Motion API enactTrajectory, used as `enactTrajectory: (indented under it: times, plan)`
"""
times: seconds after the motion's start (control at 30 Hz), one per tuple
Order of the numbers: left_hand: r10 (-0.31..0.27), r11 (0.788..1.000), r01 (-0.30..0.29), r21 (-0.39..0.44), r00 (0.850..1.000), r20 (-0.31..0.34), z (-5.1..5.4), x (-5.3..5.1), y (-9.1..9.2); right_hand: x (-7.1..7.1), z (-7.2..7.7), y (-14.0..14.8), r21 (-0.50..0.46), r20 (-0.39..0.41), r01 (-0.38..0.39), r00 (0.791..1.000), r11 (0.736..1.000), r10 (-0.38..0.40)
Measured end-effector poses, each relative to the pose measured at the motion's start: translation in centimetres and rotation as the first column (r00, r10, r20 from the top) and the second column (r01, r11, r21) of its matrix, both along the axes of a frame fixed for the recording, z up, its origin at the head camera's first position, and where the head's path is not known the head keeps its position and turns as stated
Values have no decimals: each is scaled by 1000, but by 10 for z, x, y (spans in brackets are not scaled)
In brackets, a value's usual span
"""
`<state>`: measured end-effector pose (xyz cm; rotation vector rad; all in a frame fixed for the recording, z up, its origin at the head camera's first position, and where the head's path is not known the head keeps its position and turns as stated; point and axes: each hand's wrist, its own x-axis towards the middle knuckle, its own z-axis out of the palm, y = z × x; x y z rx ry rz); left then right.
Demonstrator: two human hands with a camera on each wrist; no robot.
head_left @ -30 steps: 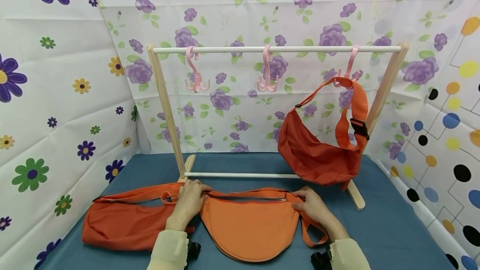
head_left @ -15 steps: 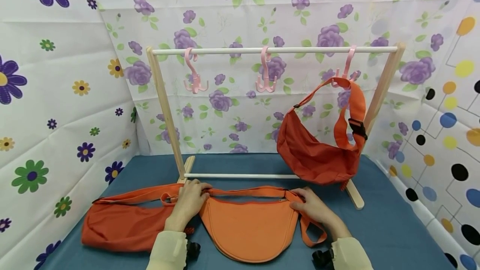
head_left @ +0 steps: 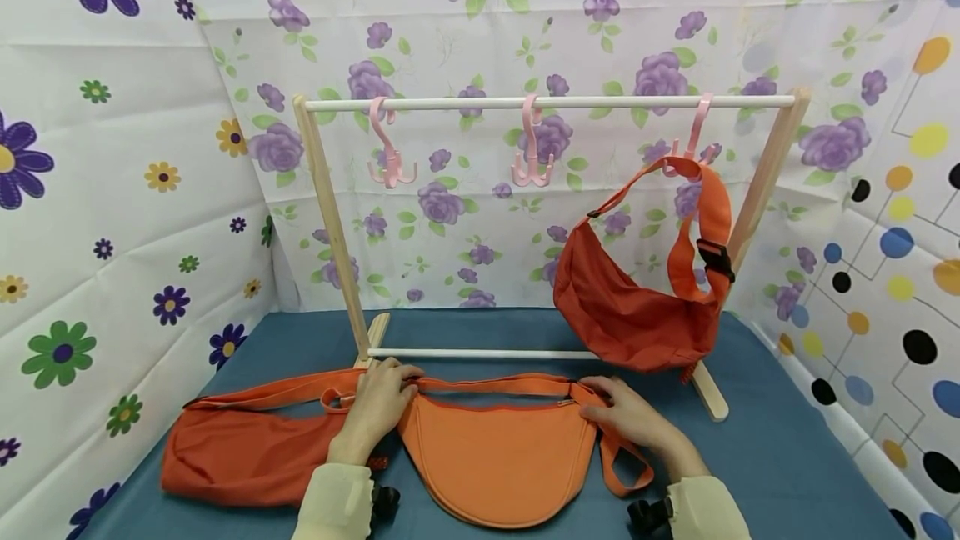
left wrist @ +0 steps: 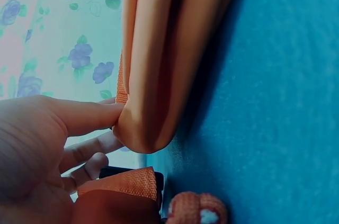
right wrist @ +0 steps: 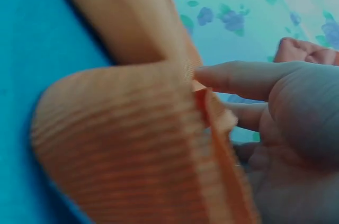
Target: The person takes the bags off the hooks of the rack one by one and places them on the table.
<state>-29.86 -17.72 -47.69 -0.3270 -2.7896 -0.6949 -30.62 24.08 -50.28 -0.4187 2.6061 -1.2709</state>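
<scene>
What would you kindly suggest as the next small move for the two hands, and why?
Probably lift the light orange bag off the blue cloth toward the middle pink hook: the left hand and right hand hold its upper corners, that hook bears nothing, and the right pink hook bears a red bag by its strap.

The orange half-moon belt bag lies front panel up on the blue cloth, at 6 o'clock in the head view, its rounded, piped edge toward 6 o'clock and its nearly straight zipped edge toward 12. A small zipper pull sits near 2 o'clock. The ribbed webbing strap runs just beyond the zip at 12, loops loosely at 3, and both upper corners are pinched, at 10 and 2.
</scene>
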Motion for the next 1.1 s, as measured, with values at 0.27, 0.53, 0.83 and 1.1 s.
enactTrajectory:
  times: [0.27, 0.53, 0.83, 1.1]
  plan:
    - [-3, 1000, 4, 21, 1000, -28, 3, 1, 2, 10, 23, -4, 59, 39, -21, 999, 998, 19]
    - [-45, 992, 54, 113, 996, -74, 10, 0, 5, 26, 50, -17, 39, -54, 33, 998, 999, -31]
    - [-114, 962, 121, 243, 993, -41, 20, 4, 10, 27, 63, -18, -52, -154, 59, 986, 997, -66]
    - [-155, 954, 157, 255, 988, -25, 27, 8, 17, 30, 69, -14, -160, -210, 36, 975, 986, -70]
